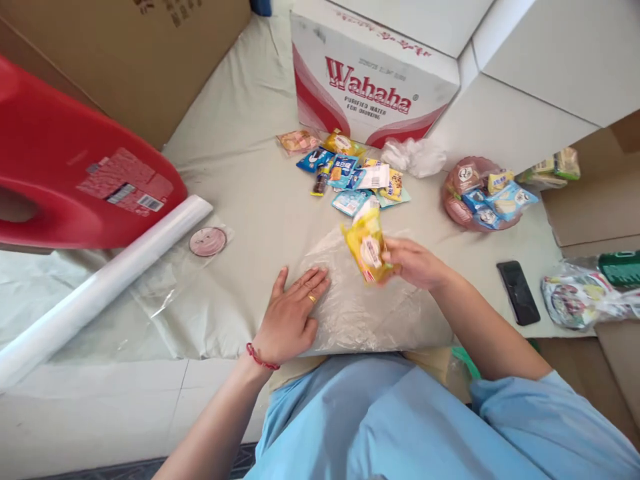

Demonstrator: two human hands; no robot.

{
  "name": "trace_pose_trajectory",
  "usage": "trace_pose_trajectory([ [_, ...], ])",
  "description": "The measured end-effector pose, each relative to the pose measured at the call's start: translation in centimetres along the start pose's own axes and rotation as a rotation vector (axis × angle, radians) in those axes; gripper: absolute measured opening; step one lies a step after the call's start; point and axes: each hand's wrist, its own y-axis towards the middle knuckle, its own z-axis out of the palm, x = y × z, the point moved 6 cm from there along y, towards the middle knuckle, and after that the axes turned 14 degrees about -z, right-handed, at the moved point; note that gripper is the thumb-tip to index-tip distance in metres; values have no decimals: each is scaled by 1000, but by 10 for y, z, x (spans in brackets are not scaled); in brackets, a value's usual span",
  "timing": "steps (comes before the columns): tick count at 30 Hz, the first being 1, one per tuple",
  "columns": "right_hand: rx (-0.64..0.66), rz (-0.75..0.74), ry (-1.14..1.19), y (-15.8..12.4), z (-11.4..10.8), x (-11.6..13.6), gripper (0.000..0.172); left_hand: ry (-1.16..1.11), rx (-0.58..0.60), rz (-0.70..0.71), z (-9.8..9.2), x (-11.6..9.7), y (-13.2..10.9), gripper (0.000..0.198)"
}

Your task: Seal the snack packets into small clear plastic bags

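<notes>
My right hand (415, 262) grips a yellow snack packet (369, 248) with a white oval label, slightly blurred, above a sheet of clear plastic film (350, 313). At the film's left edge my left hand (295, 310) lies flat with its fingers spread, holding nothing. Just beyond the held packet is a loose pile of small snack packets (343, 171), blue, yellow and white. A crumpled clear plastic bag (414, 157) rests to the right of the pile.
A Wahaha carton (370, 80) stands at the back. To the right are a pink bowl (453, 207) of snacks, a black phone (519, 292) and a bagged item (580, 300). On the left are a red jug (85, 160), a plastic film roll (110, 283) and a round pink disc (208, 241).
</notes>
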Motion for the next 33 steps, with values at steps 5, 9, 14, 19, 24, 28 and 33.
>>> trace_pose_trajectory([
  [5, -204, 270, 276, -73, -12, -60, 42, 46, -42, 33, 0, 3, -1, 79],
  [9, -278, 226, 288, -83, -22, -67, 41, 39, -120, -29, -5, 6, -9, 64],
  [14, -257, 74, -30, -81, -26, -29, 31, 15, -156, -130, -9, 5, -25, 49],
  [19, -318, -309, -1016, -70, -3, 26, 42, -38, -186, -166, -10, 4, -28, 41],
  [24, -46, -249, -1377, -55, 37, -4, 46, 4, -219, -143, -11, 2, -25, 36],
  [28, -15, -266, -1320, -54, 40, -14, 61, 13, -191, -120, -10, 0, -26, 47],
  [33, 20, -303, -1272, -45, 37, -16, 42, 51, -193, -119, -8, 2, -26, 59],
])
